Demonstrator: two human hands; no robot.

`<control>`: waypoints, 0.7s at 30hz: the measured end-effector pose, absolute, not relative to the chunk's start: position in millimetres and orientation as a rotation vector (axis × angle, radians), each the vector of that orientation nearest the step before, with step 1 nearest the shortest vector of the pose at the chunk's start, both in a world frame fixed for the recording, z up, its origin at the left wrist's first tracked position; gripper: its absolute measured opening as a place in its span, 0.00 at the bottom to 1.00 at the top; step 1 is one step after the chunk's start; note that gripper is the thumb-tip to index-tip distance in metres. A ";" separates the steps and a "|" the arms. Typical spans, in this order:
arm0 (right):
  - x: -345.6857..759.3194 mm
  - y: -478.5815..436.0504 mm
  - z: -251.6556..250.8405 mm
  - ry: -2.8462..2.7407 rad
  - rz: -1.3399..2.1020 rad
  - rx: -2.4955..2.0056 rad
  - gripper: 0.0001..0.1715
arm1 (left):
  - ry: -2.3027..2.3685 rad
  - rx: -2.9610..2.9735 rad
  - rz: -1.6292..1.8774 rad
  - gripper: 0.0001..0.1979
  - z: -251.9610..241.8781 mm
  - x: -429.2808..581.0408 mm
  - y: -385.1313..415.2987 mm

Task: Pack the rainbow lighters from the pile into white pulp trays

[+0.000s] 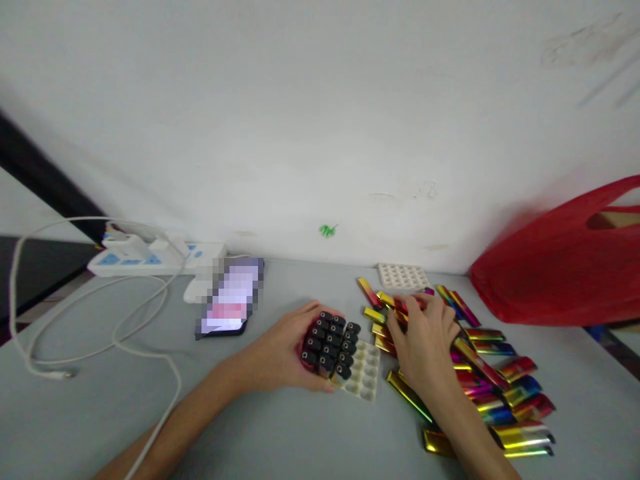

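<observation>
My left hand is wrapped round a cluster of black-tipped tubes, packed side by side with their black ends up. Each end shows a small ring or hole. The cluster stands at the left part of a pale tray with round pockets, whose right-hand pockets hold nothing. Over the left side of a loose pile of shiny metallic tubes, my right hand has its fingers curled down round a reddish one. The fingertips are partly hidden.
A second pocketed tray lies near the wall. At the right stands a red plastic bag. On the left are a phone, a white power strip and a looping white cable that crosses over my left forearm.
</observation>
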State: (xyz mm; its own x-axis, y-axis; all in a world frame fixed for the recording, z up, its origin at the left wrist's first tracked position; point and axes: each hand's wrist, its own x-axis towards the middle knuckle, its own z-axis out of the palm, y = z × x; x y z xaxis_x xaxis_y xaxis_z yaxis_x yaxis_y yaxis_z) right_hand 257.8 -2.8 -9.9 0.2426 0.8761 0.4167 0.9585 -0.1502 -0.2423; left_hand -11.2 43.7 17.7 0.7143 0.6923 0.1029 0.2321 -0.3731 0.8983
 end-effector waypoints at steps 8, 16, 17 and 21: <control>259.7 0.0 -8.6 -1.723 -0.196 -1.931 0.10 | 0.716 1.949 0.581 0.43 17.7 -11.4 44.2; 258.8 1.1 -4.3 -1.778 -0.144 -1.847 0.18 | 0.706 1.931 0.579 0.44 19.5 -11.1 43.6; 258.9 0.4 -4.3 -1.780 -0.134 -1.863 0.19 | 0.710 1.929 0.581 0.43 19.7 -11.1 43.6; 257.2 -3.5 -2.9 -1.826 -0.099 -1.879 0.17 | 0.706 1.919 0.582 0.42 20.0 -11.2 43.9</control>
